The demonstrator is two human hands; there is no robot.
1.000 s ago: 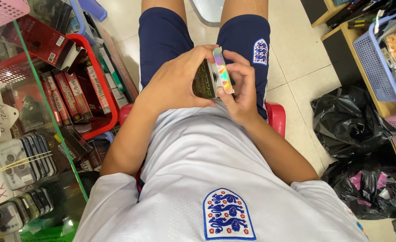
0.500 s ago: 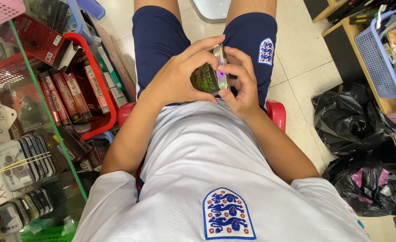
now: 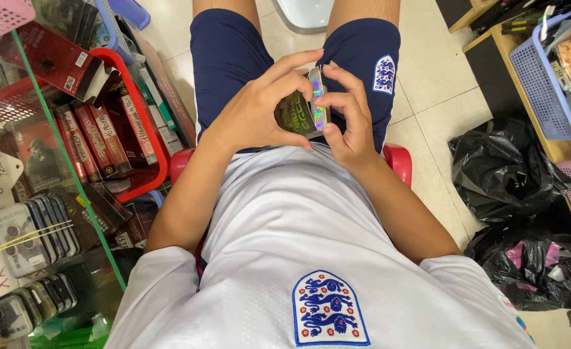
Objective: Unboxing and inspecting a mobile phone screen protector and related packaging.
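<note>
I sit on a red stool (image 3: 398,161) and look down at my lap. Both hands hold a small dark box (image 3: 298,116) with a shiny, rainbow-foil edge, above my navy shorts. My left hand (image 3: 259,106) wraps the box from the left, its fingers curled over the top. My right hand (image 3: 350,116) grips the foil edge from the right with fingertips and thumb. Most of the box is hidden by my fingers.
A red basket (image 3: 140,123) of dark red packages stands at my left behind a glass counter edge. Bundled phone cases (image 3: 33,236) lie lower left. Black plastic bags (image 3: 511,174) sit on the tiled floor at right, below a blue basket (image 3: 544,84) on a wooden shelf.
The box has been turned a little between my hands and my fingers have shifted along its edge. The hands stay over my lap.
</note>
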